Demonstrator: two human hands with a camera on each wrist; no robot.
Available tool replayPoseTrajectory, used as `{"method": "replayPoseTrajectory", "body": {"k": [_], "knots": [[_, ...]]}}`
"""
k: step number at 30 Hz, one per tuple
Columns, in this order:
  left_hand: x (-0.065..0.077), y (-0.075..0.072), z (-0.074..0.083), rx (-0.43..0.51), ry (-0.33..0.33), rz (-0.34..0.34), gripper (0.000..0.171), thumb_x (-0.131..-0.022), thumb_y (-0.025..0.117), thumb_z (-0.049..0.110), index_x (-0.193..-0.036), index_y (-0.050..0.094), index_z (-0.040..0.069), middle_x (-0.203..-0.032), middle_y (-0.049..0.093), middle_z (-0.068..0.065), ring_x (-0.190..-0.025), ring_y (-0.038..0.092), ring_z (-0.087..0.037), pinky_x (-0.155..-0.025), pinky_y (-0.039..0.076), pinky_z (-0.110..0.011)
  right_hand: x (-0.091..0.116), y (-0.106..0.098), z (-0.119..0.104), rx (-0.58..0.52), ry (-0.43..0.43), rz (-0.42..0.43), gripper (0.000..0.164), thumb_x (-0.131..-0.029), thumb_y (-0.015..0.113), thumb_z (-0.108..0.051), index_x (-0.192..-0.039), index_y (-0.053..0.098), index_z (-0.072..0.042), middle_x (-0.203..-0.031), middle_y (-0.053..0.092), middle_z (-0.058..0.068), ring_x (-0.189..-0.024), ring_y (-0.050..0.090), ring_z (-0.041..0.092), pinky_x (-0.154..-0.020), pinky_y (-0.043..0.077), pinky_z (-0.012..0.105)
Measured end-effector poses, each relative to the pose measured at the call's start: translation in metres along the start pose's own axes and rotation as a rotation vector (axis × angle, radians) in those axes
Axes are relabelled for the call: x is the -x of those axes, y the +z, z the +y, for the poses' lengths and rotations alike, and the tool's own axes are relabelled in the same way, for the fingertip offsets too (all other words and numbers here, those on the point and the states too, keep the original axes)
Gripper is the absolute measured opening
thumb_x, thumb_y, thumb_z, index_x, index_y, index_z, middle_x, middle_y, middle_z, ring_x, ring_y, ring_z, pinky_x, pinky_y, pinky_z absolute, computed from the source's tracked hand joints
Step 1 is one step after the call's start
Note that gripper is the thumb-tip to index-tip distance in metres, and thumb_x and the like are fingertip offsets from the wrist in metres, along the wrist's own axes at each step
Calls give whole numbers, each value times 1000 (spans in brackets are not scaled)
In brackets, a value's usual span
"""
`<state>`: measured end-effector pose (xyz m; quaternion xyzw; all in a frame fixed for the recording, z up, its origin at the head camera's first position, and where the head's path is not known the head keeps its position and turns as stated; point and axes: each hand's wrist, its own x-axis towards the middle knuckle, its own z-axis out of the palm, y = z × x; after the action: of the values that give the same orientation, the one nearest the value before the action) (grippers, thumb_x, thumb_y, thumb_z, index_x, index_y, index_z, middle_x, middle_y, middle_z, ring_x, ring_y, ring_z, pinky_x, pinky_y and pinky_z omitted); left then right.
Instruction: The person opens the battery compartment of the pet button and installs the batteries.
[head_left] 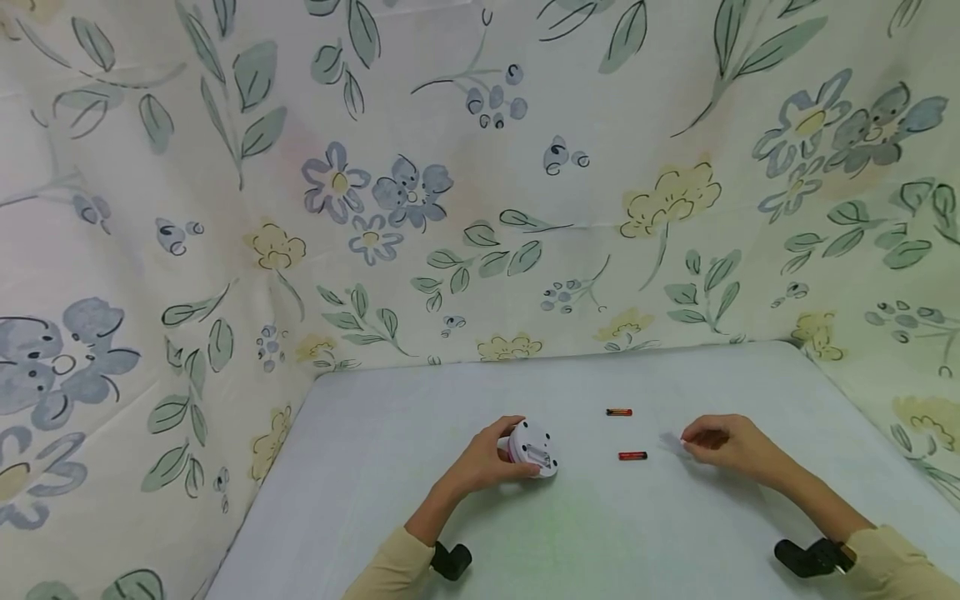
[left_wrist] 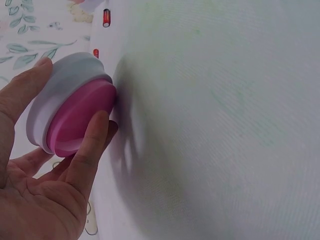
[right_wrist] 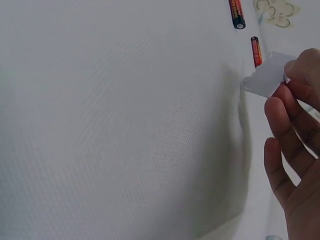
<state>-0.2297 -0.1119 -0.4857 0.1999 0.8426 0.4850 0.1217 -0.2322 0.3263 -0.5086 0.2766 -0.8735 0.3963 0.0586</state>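
Note:
My left hand (head_left: 483, 460) grips a round white and pink device (head_left: 531, 446) by its edge, thumb on one side and fingers on the other. In the head view its white underside faces up, with small dark dots around an open battery compartment. The left wrist view shows the pink face of the device (left_wrist: 82, 117) with fingers against it. On the right, my right hand (head_left: 731, 446) pinches a small, thin, whitish sheet (right_wrist: 266, 77) between thumb and fingertips, just above the table. Two red and black batteries (head_left: 619, 412) lie between the hands, one farther back than the other.
The table (head_left: 420, 400) has a white cloth cover. Patterned floral fabric (head_left: 487, 183) hangs behind it and along both sides. A black wrist camera (head_left: 452, 561) sits at the left sleeve, another black camera (head_left: 810, 558) at the right one.

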Motion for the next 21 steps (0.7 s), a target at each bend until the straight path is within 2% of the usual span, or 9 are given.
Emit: {"method": "replayPoseTrajectory", "body": {"k": [4, 12, 16, 21], "knots": [[0, 0, -1, -11, -2, 1, 79, -84, 87, 22, -150, 46, 7, -138, 55, -14, -90, 65, -14, -83, 52, -31, 0, 0, -2, -6, -13, -4, 14, -86, 81, -4, -95, 75, -13, -88, 69, -8, -74, 62, 9, -63, 52, 25], [2, -1, -2, -9, -13, 4, 78, -84, 87, 24, -150, 47, 11, -139, 55, -13, -93, 64, -14, -86, 51, -33, -4, -1, -3, 6, 37, 2, 15, -90, 79, -10, -104, 74, -10, -93, 69, -3, -79, 60, 10, -68, 52, 24], [3, -2, -1, -6, -12, 2, 79, -84, 86, 24, -151, 46, 9, -139, 55, -14, -94, 63, -16, -86, 51, -33, -9, 0, -3, -13, 24, -3, 20, -89, 81, -9, -107, 73, -7, -97, 70, -1, -81, 62, 11, -69, 53, 25], [4, -4, -1, -10, -9, -1, 79, -84, 86, 22, -150, 45, 6, -136, 56, -14, -99, 63, -20, -88, 51, -37, -20, 1, 0, -10, 47, -26, 32, -88, 83, -17, -114, 69, -4, -104, 69, 5, -86, 63, 14, -71, 54, 27]]}}
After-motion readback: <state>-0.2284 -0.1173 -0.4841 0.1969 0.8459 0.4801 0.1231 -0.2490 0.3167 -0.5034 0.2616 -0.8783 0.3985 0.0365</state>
